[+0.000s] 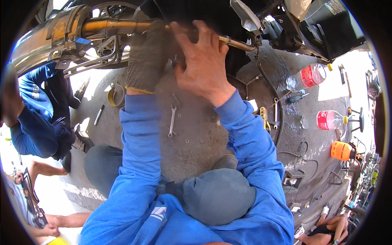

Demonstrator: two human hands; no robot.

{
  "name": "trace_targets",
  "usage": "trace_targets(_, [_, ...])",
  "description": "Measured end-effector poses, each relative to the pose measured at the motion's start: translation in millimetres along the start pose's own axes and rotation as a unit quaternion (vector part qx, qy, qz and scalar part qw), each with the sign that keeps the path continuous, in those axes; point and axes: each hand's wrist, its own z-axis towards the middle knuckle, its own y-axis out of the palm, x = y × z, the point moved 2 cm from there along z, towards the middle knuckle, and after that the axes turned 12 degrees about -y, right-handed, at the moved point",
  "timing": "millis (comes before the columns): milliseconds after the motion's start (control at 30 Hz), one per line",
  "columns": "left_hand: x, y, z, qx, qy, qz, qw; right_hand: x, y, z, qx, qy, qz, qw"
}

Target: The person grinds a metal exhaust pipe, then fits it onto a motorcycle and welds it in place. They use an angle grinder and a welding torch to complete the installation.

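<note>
A golden-brown exhaust pipe (110, 27) runs across the top, joined at the left to a wide silver muffler (38, 45). My left hand (146, 63), in a grey work glove with a yellow cuff edge, reaches up to this pipe. Its fingers are blurred, so their grip cannot be made out. Bare and spread, my right hand (204, 61) lies over the pipe just right of the glove, fingertips at the metal. By its thumb is a small dark thing too blurred to name. On the ground below lie a combination wrench (172, 121), a bolt (175, 98) and several washers (187, 141).
A ring clamp (117, 96) and a marker pen (99, 115) lie left. Rightward are a black hose (274, 92), wrenches (276, 113), a screwdriver (298, 98), two bottles (312, 76) (328, 120) and an orange container (342, 151). A person in blue (36, 110) crouches at left.
</note>
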Motion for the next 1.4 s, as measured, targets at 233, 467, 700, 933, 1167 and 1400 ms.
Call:
trace_targets(233, [-14.0,12.0,4.3,0.004,-0.012,-0.155,0.988,21.6,-6.1,-1.7,-0.015,0.072,-0.034,0.997])
trace_targets(467, [-17.8,20.9,11.4,-0.062,-0.191,-0.279,0.939,-3.2,-5.0,1.3,0.029,0.033,-0.048,0.998])
trace_targets(700, [-18.1,15.5,5.7,-0.041,-0.043,-0.173,0.983,53.3,-87.9,-200.1,-0.109,0.356,-0.113,0.921])
trace_targets(933, [-4.1,19.2,7.7,-0.103,-0.314,-0.634,0.699,88.7,-81.3,-405.2,-0.267,0.590,-0.064,0.759])
trace_targets(1167, [-0.6,16.3,12.4,-0.119,-0.345,-0.577,0.731,82.1,-72.1,-404.8,-0.227,0.595,-0.111,0.763])
trace_targets(1400, [0.5,10.2,6.6,-0.040,-0.242,-0.385,0.890,41.4,-138.8,-336.1,-0.096,0.487,-0.031,0.867])
